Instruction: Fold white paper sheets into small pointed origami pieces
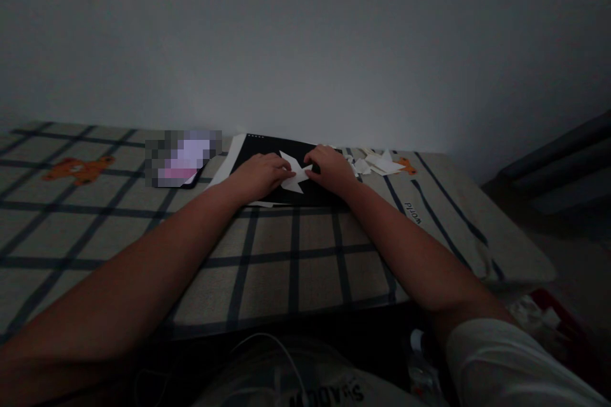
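Note:
A folded piece of white paper (292,186) with several pointed flaps lies over a black pad or folder (258,147). My left hand (262,173) is closed at its left side, with thumb and fingertips on the paper. From the right, my right hand (329,166) pinches another flap of the same paper between thumb and fingers. Both hands rest low over the black surface, only a short gap apart. Parts of the paper are hidden under the fingertips.
Scraps of white paper (382,163) lie right of the black pad. A phone with a blurred-out screen (188,159) lies to the left. The checked cloth (296,235) covers the table, which meets a plain wall (305,44). A red bin (548,305) with crumpled paper stands below, right.

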Demonstrator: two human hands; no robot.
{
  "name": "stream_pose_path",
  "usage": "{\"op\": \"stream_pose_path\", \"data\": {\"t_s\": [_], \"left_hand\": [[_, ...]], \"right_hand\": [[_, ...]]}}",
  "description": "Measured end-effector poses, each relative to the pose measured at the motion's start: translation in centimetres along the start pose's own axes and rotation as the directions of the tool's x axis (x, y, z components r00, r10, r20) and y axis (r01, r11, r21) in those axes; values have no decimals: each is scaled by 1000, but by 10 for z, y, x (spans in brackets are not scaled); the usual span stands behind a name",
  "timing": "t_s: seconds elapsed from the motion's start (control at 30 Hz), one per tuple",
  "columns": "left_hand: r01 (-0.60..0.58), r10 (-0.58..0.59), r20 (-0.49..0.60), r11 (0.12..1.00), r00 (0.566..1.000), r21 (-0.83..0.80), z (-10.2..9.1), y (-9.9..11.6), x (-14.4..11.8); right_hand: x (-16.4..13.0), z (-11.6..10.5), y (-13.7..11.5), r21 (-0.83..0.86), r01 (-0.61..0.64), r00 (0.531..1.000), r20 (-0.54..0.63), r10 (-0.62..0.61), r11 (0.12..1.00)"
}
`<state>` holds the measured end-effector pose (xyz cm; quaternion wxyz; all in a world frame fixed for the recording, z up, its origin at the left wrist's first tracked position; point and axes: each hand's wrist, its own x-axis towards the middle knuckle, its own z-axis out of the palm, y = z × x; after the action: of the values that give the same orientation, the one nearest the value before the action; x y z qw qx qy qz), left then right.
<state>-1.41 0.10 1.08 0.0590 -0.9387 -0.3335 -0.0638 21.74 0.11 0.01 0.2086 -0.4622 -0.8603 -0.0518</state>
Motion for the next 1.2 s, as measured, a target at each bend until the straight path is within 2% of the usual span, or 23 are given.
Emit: {"op": "stream_pose_path", "data": {"t_s": [0.07,0.2,0.33,0.47,0.67,0.9,1.2], "left_hand": [[1,-1,-5,1000,1000,6,2,-2,0],[11,-10,-8,999,1000,39,5,-3,-1],[27,-28,9,998,1000,59,4,-2,-1],[31,-31,2,998,1000,55,3,0,-1],[23,-23,-3,998,1000,55,4,0,0],[47,-50,24,994,998,101,2,2,-1],[89,-89,-10,992,996,93,0,6,-1]], "right_hand": [[-1,-4,2,-29,94,995,22,-93,995],[-1,-6,7,-29,173,979,110,-169,984],[-1,-2,7,-46,247,961,144,-238,968],[-1,-4,1,-101,260,952,191,-238,960],[-2,-11,-2,-89,274,940,237,-247,958],[-3,-10,-10,-106,299,932,247,-266,948],[3,-27,-9,-137,240,924,336,-183,961]]}}
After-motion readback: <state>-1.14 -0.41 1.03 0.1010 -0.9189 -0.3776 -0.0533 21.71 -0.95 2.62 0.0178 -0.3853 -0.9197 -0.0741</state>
